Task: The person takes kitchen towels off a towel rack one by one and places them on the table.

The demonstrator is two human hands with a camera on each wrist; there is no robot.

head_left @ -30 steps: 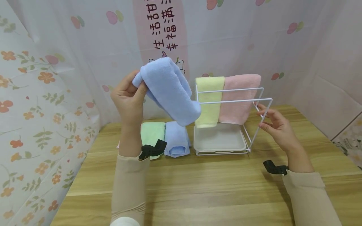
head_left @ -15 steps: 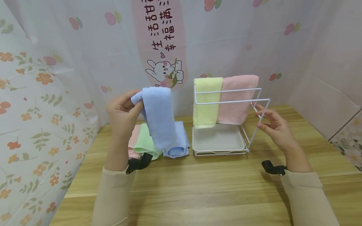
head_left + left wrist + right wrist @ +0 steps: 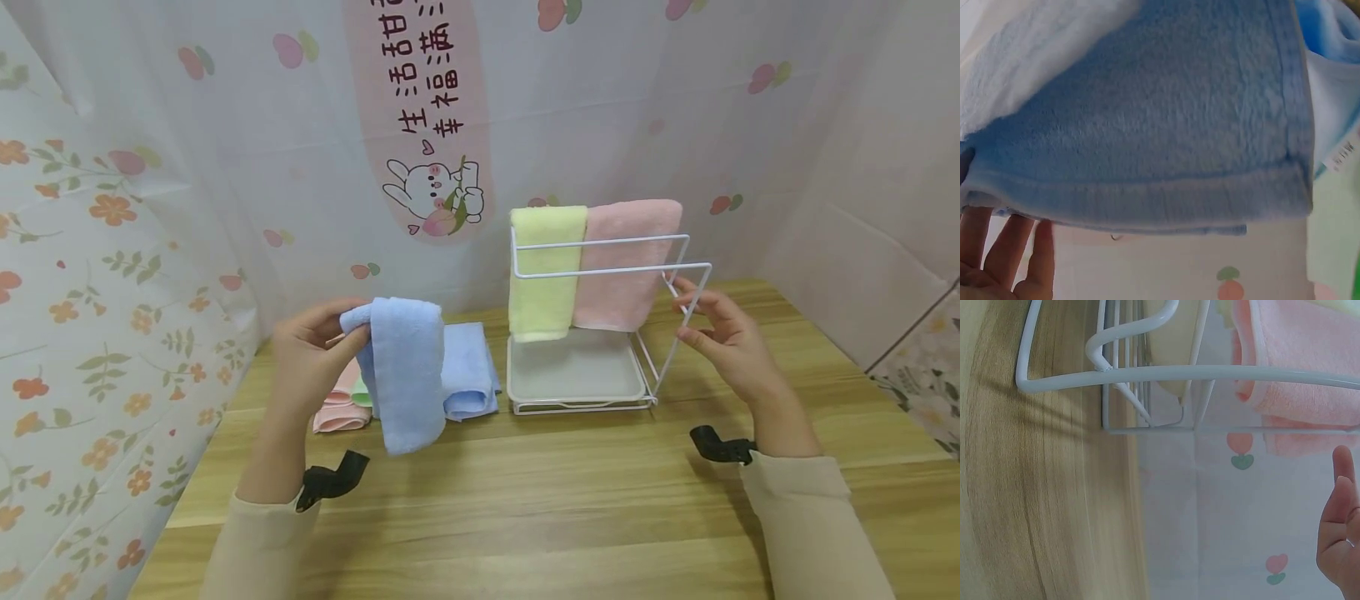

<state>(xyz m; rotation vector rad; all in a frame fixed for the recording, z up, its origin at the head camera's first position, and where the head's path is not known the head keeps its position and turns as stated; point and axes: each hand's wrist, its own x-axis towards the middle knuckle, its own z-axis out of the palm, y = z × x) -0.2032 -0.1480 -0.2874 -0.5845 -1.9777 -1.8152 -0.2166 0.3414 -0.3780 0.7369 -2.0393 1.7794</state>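
My left hand [image 3: 311, 350] pinches a light blue towel [image 3: 408, 375] by its upper end, between thumb and fingers. The towel hangs folded above the table; up close in the left wrist view, its hemmed edge [image 3: 1210, 194] spreads over most of the picture. At the right, my right hand [image 3: 723, 333] holds the side wires of a white wire towel rack [image 3: 637, 269], thumb at the front wire and fingers at the rear one. A yellow towel [image 3: 542, 300] and a pink towel [image 3: 626, 292] drape side by side over the rack's back bar.
A pale drip tray [image 3: 577, 375] sits in the rack's base. Left of it on the wooden table [image 3: 525, 500] lie a folded blue towel [image 3: 468, 367], a pink towel [image 3: 341, 417] and a mostly hidden green one [image 3: 362, 393]. A printed curtain [image 3: 600, 108] stands behind.
My left hand has lowered the blue towel and drawn it leftward and nearer, away from the rack, so it hangs straighter. My right hand stays on the rack.
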